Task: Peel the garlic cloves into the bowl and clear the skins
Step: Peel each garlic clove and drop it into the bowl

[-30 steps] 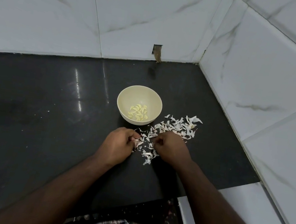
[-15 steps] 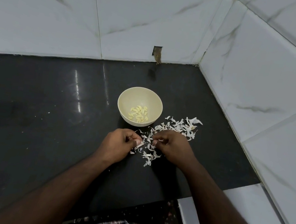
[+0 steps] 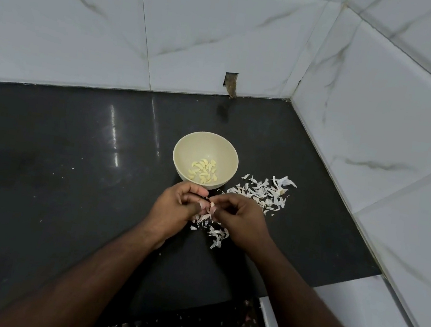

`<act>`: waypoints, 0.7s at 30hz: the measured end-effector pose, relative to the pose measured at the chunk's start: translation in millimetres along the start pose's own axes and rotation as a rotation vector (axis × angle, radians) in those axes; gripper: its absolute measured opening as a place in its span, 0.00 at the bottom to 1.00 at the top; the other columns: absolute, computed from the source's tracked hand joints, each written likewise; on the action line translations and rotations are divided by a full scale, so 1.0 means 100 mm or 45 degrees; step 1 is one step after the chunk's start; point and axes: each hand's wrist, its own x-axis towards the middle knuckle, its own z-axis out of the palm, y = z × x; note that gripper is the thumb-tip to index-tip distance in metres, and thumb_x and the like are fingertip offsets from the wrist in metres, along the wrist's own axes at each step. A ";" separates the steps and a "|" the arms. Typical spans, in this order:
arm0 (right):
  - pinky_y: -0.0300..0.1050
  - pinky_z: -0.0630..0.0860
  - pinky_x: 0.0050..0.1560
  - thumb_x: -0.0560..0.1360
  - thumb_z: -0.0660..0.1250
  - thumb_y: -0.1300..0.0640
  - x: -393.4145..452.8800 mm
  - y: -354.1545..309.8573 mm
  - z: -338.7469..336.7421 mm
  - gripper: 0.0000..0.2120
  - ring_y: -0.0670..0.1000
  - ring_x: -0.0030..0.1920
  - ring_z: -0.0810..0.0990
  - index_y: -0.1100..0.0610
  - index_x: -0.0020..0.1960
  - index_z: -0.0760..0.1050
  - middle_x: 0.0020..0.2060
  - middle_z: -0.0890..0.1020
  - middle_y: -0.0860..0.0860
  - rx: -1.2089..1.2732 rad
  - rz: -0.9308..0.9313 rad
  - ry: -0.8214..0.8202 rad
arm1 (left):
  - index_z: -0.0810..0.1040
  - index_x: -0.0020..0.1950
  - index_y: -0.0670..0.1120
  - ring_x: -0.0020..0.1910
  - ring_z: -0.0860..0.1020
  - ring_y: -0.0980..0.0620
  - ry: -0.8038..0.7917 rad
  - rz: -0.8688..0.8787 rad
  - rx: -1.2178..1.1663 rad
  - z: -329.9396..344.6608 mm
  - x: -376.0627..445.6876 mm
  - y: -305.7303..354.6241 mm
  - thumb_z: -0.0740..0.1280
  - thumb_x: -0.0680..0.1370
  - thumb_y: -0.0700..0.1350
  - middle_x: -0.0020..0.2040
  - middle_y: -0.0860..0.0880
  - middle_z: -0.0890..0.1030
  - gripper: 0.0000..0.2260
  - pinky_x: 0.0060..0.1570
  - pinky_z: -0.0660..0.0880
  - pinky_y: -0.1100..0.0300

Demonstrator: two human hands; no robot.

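A cream bowl (image 3: 183, 148) stands on the black counter (image 3: 57, 170) and holds several peeled garlic cloves (image 3: 203, 171). Just in front of the bowl my left hand (image 3: 175, 210) and my right hand (image 3: 239, 221) meet, fingers curled. Between their fingertips they pinch a small garlic clove (image 3: 211, 205) with pinkish skin on it. White garlic skins (image 3: 262, 193) lie scattered to the right of the bowl, and more skins (image 3: 216, 233) lie under and between my hands.
White marble-look tiled walls (image 3: 377, 130) close the counter at the back and right. A small hole in the back wall (image 3: 230, 81) sits above the bowl. A white ledge (image 3: 353, 318) borders the counter's front right.
Both hands have lifted a little off the skins and come closer to the bowl, still working the same clove between the fingertips. The bowl and skins have not moved.
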 end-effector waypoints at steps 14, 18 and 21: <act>0.45 0.77 0.37 0.74 0.73 0.61 0.03 -0.02 -0.04 0.04 0.47 0.33 0.80 0.54 0.42 0.83 0.34 0.84 0.52 0.034 0.039 -0.012 | 0.86 0.46 0.56 0.44 0.84 0.48 -0.089 0.103 0.398 -0.04 0.04 0.03 0.76 0.73 0.48 0.40 0.49 0.86 0.03 0.52 0.81 0.47; 0.39 0.74 0.35 0.73 0.73 0.59 0.03 -0.02 -0.05 0.04 0.42 0.31 0.76 0.53 0.40 0.82 0.31 0.82 0.46 -0.139 0.001 0.022 | 0.85 0.45 0.58 0.44 0.83 0.48 -0.114 0.100 0.560 -0.04 0.01 0.05 0.74 0.76 0.51 0.41 0.51 0.85 0.01 0.48 0.80 0.49; 0.43 0.73 0.35 0.73 0.73 0.60 0.02 -0.03 -0.03 0.05 0.45 0.30 0.75 0.54 0.39 0.81 0.29 0.81 0.48 -0.044 0.056 0.013 | 0.84 0.44 0.56 0.41 0.82 0.51 -0.046 0.150 0.644 -0.03 -0.01 0.06 0.74 0.76 0.51 0.39 0.51 0.84 0.01 0.44 0.78 0.52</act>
